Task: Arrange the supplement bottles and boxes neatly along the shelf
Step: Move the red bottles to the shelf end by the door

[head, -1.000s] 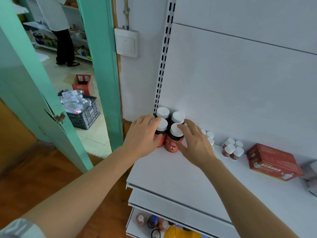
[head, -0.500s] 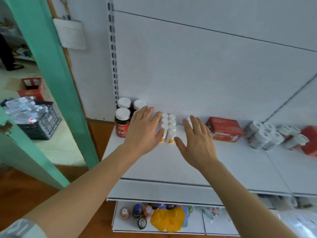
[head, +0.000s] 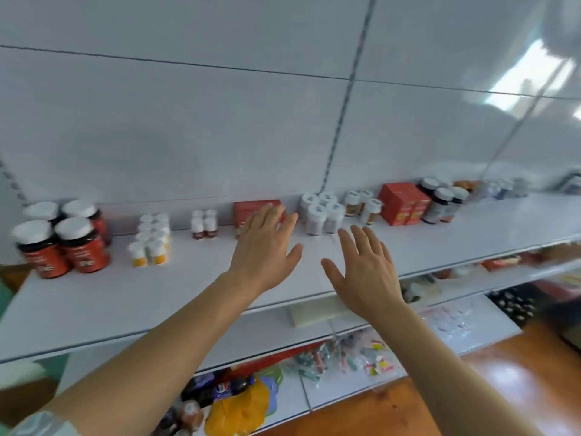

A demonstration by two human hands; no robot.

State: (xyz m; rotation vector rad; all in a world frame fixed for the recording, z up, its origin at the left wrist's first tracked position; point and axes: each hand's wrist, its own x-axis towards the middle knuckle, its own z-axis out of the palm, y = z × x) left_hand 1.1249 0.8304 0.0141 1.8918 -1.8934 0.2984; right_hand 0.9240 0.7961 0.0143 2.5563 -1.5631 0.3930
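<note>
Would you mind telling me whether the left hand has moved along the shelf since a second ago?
Yes. The left hand has left the red bottles and gone rightward to the flat red box, open.

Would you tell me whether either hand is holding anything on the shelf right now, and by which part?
Nothing is held. The left hand and right hand are both open, fingers spread, above the shelf.

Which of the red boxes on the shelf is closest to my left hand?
The flat red box right behind the left hand, whose fingers overlap it. The other red boxes stand farther right, past the white bottles.
</note>
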